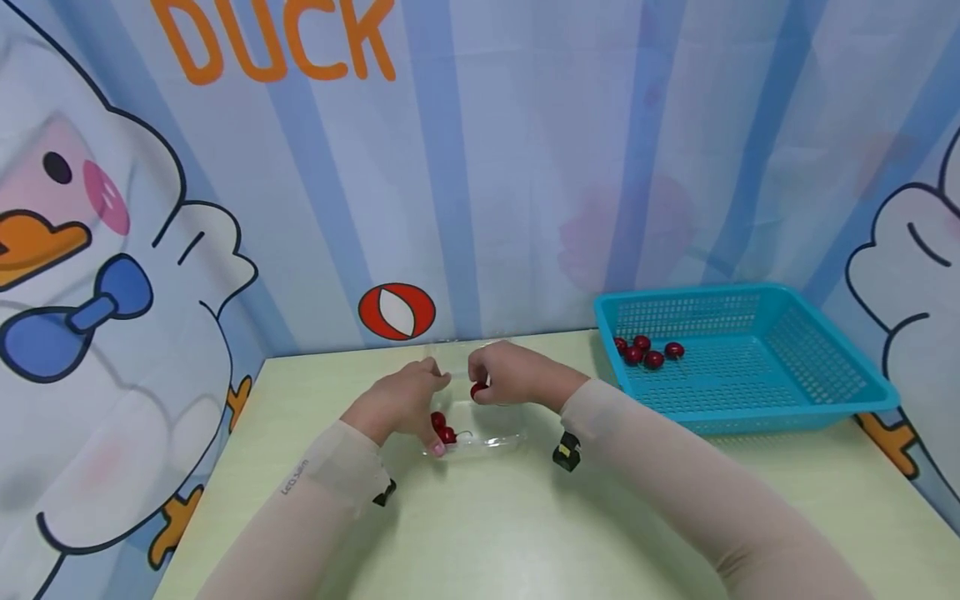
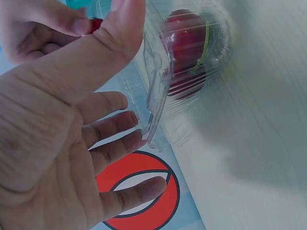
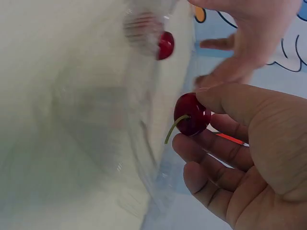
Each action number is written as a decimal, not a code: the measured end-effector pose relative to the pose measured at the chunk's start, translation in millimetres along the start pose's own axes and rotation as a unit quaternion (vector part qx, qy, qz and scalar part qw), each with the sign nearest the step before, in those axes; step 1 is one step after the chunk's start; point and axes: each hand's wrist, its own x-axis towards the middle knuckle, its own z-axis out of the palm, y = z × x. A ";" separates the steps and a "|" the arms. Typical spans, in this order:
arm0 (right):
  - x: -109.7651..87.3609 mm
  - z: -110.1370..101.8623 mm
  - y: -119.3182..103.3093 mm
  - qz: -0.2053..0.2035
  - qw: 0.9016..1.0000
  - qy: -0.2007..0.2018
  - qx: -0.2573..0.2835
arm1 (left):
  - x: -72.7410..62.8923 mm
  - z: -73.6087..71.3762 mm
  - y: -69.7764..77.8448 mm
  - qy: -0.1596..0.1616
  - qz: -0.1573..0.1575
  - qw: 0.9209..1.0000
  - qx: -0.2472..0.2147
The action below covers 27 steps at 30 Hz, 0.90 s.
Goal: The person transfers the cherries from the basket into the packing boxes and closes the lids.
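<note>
A clear plastic clamshell box (image 1: pixel 495 440) lies on the table with its lid raised toward the back. Inside, at its left end, are dark red cherries (image 1: pixel 447 434); the left wrist view shows one with a green stem through the clear wall. My left hand (image 1: pixel 405 402) rests at the box's left side, its fingers fairly straight and touching the plastic rim. Above the box, my right hand (image 1: pixel 521 373) pinches a single cherry (image 3: pixel 191 114) between thumb and fingers, the stem hanging down.
To the right stands a blue perforated basket (image 1: pixel 757 417) with several cherries (image 1: pixel 653 360) at its left end. A striped curtain (image 1: pixel 517 167) with duck pictures rises behind the pale table (image 1: pixel 480 533).
</note>
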 end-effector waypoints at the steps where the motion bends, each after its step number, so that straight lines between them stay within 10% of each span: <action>1: 1.4 4.5 -0.4 0.002 1.000 0.003 0.002 | 0.2 0.6 0.1 0.001 0.003 1.000 0.001; 16: 17.0 45.8 -5.8 0.037 0.998 -0.011 0.041 | 0.5 1.8 0.0 0.004 0.007 1.000 0.009; 27: 8.5 31.8 -8.7 0.052 0.998 -0.023 0.015 | -0.9 0.3 1.1 0.003 0.009 1.000 0.009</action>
